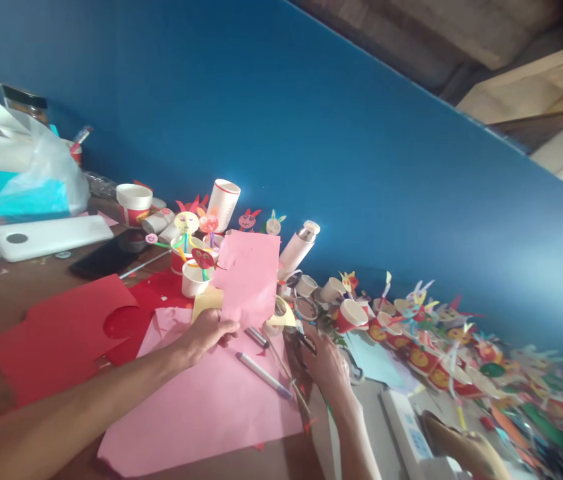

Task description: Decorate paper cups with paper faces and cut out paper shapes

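Observation:
My left hand (pixel 211 331) pinches the lower left edge of a pink paper piece (pixel 251 277), which stands upright above the table. My right hand (pixel 325 360) is to the right, fingers curled around or over a small dark object that I cannot make out. A larger pink sheet (pixel 201 407) lies flat under my left hand. On it rest a white-and-purple marker (pixel 264 376) and a dark-tipped pen (pixel 257 338), just below the held piece. Yellow paper (pixel 206 303) shows behind my left hand. Left of the pink sheet lies cut red paper (pixel 66 333).
Paper cups with paper faces (pixel 186 230) stand behind the held piece, beside a pink thermos (pixel 299 250). Many decorated cups (pixel 426 353) crowd the right. A black phone (pixel 108 255) and white power bank (pixel 51 238) lie left; a power strip (pixel 408 427) lies front right.

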`<state>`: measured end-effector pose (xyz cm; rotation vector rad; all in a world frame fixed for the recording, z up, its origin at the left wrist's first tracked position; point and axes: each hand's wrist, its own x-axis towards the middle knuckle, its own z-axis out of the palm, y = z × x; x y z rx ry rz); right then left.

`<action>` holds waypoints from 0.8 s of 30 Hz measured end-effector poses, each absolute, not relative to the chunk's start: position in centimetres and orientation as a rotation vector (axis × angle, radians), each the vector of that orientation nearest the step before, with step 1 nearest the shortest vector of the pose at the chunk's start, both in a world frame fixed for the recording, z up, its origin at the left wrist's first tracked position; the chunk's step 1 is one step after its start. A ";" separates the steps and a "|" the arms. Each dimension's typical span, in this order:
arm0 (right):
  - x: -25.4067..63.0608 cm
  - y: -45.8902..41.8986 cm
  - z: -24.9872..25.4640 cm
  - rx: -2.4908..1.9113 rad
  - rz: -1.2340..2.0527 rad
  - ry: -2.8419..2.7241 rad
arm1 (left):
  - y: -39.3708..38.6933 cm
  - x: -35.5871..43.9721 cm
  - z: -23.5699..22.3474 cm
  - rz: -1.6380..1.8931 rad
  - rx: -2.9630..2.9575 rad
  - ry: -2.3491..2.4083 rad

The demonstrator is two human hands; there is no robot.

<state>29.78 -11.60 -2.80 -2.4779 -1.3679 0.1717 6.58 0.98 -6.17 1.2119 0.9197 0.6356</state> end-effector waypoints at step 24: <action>28.2 -20.2 -1.1 -1.974 0.658 -0.997 | 0.6 6.0 -4.7 0.694 1.076 0.831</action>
